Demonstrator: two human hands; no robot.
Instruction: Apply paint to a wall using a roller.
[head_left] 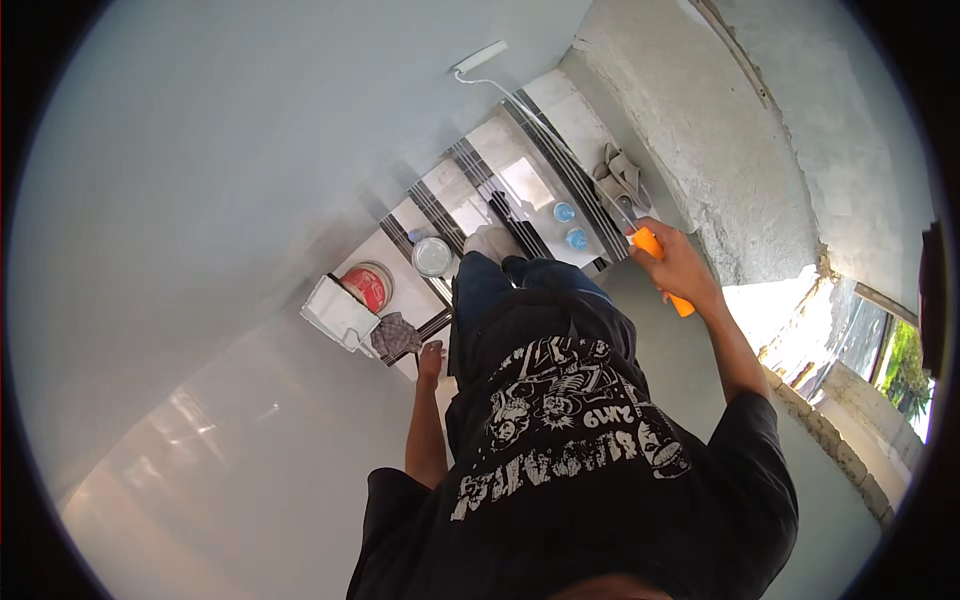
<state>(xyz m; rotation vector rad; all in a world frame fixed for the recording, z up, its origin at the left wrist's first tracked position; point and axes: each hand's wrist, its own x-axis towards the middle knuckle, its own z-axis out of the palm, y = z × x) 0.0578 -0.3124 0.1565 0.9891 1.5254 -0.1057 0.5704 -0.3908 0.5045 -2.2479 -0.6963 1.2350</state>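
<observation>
My right hand (pixel 670 270) grips the orange handle (pixel 682 301) of a paint roller, whose long metal frame reaches up to a white roller (pixel 481 56) near the grey wall. My left hand (pixel 432 356) hangs low with curled fingers beside a grey crumpled cloth (pixel 398 333); what it holds, if anything, is too small to make out. Near that cloth are a white paint-coated tray (pixel 330 306) and a red container (pixel 370 283). An open pail of pale paint (pixel 432 257) stands beside my feet.
Two small blue-topped items (pixel 575 238) and a pair of grey sandals (pixel 622 178) lie on the black-striped white tile floor (pixel 475 210). Grey plastered walls (pixel 190 200) surround me. At the right, a rough concrete ledge (pixel 680 140) adjoins an opening (pixel 900 365) with greenery beyond.
</observation>
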